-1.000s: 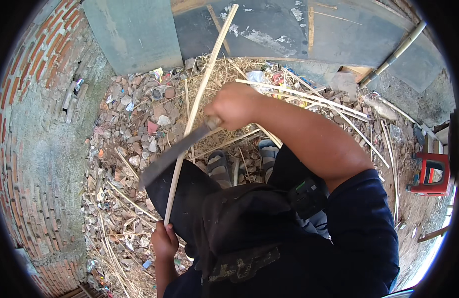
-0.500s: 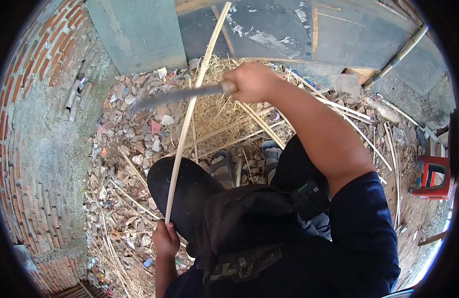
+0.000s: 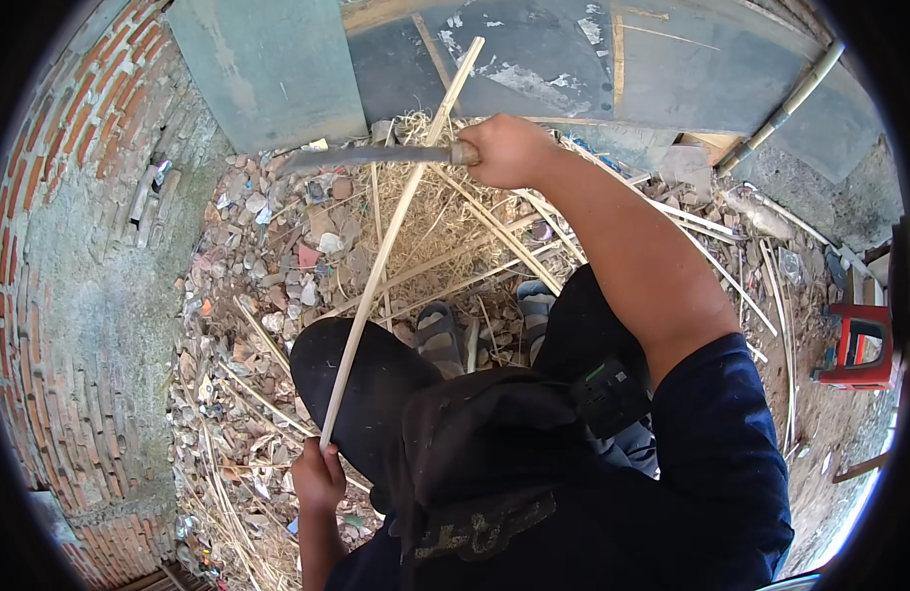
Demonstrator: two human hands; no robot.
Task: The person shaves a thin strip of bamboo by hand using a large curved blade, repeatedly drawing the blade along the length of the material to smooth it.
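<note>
My left hand (image 3: 318,476) is closed round the near end of a long pale bamboo strip (image 3: 375,273). The strip slants up and to the right, passing over my left thigh. My right hand (image 3: 512,153) grips the wooden handle of a machete (image 3: 376,155), whose long grey blade points left. That blade crosses the strip near its far end, and I cannot tell whether its edge is cutting into the wood. Beneath the crossing lies a heap of fine shavings (image 3: 425,222) with several bamboo strips (image 3: 494,229) across it.
Rubble (image 3: 268,256) covers the ground around my sandalled feet. More strips (image 3: 736,271) lie at the right, near a red plastic stool (image 3: 857,347). A brick wall (image 3: 91,295) rises on the left. Dark panels (image 3: 534,64) stand at the back, with a pole (image 3: 782,106) leaning there.
My right hand has moved the machete slightly away from me, and its blade is now nearly level. The strip's far end has come nearer and to the right; my left hand has drawn back a little.
</note>
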